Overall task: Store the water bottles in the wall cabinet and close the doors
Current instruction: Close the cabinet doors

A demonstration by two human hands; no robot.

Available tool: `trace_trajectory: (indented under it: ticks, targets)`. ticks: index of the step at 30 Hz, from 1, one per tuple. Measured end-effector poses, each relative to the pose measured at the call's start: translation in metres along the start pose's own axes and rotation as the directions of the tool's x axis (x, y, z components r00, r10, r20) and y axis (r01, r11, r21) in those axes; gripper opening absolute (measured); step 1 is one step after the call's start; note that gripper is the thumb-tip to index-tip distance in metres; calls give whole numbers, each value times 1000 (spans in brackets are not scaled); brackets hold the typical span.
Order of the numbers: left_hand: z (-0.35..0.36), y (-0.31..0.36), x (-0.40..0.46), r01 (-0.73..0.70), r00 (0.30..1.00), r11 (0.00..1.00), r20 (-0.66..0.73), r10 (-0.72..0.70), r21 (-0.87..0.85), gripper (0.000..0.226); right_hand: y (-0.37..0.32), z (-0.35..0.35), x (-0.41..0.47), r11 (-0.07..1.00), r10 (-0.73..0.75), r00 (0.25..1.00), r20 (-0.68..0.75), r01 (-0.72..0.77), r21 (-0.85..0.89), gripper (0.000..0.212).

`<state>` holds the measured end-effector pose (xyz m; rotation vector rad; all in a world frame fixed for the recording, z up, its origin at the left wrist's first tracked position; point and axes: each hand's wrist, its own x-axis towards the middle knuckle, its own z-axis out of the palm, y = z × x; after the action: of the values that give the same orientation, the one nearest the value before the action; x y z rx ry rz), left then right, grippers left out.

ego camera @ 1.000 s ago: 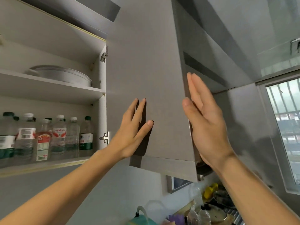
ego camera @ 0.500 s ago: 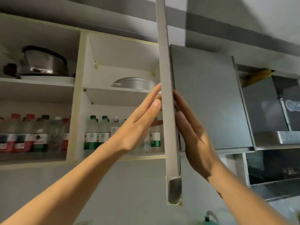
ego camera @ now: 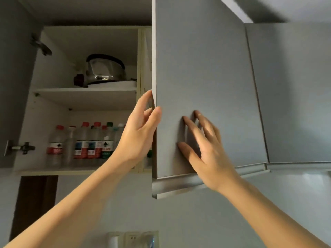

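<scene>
The cabinet door (ego camera: 206, 83) was plain matte grey with a silver lower trim. The cabinet interior (ego camera: 53, 108) was cream. The water bottles (ego camera: 84, 144) were clear (labels red, blue, green and white), capped red, green or white. The pot (ego camera: 105, 70) was shiny silver, rimmed black.

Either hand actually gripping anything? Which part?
Left hand pinches the cabinet door at its free vertical edge. Right hand just presses flat on the door's front.
</scene>
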<state>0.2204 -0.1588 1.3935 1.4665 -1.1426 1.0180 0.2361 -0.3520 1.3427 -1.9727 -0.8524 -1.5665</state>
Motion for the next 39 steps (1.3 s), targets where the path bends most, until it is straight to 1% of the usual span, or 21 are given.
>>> trace_trajectory:
  ticks: [2, 6, 8, 10, 12, 14, 17, 21, 26, 29, 32, 36, 39]
  targets:
    - [-12, -20, -1, 13, 999, 999, -52, -12, 30, 59, 4, 19, 3, 999, 8, 1000, 27, -6, -44, 64]
    - [-23, -57, 0, 78, 997, 992, 3, -79, 103, 69, 13, 48, 8, 986, 35, 994, 99, -18, -166, 66]
    - [-24, -69, 2, 110, 994, 990, 16, -112, 87, 72, 20, 55, 9, 974, 64, 987, 145, -31, -222, 68]
    - [-31, -85, 4, 152, 988, 983, -9, -152, 105, 77, 29, 66, 11, 956, 114, 975, 189, -56, -287, 71]
    - [-40, -102, 9, 228, 973, 969, -55, -224, 95, 84, 38, 75, 10, 939, 176, 961, 215, -99, -329, 74]
    - [-46, -116, 15, 303, 951, 952, -73, -300, 45, 87, 49, 82, 10, 922, 230, 948, 220, -139, -363, 76]
    - [-51, -136, 19, 313, 948, 941, -94, -303, 128, 90, 60, 91, 10, 892, 282, 936, 213, -174, -418, 79]
    - [-52, -162, 26, 397, 917, 904, -104, -384, 162, 95, 67, 105, 17, 856, 304, 925, 226, -161, -492, 83]
    - [-51, -192, 34, 465, 885, 872, -111, -452, 156, 98, 76, 120, 27, 841, 320, 918, 234, -161, -517, 86]
    - [-50, -207, 36, 479, 878, 857, -109, -467, 191, 104, 83, 130, 32, 843, 314, 923, 224, -162, -514, 84]
    - [-44, -220, 35, 459, 888, 848, -117, -444, 264, 113, 89, 142, 32, 840, 288, 939, 186, -155, -519, 83]
    - [-39, -235, 33, 422, 907, 803, -199, -372, 422, 116, 98, 152, 28, 859, 253, 960, 121, -166, -484, 85]
    - [-38, -237, 34, 435, 901, 768, -240, -363, 470, 115, 102, 154, 28, 865, 241, 965, 107, -163, -474, 86]
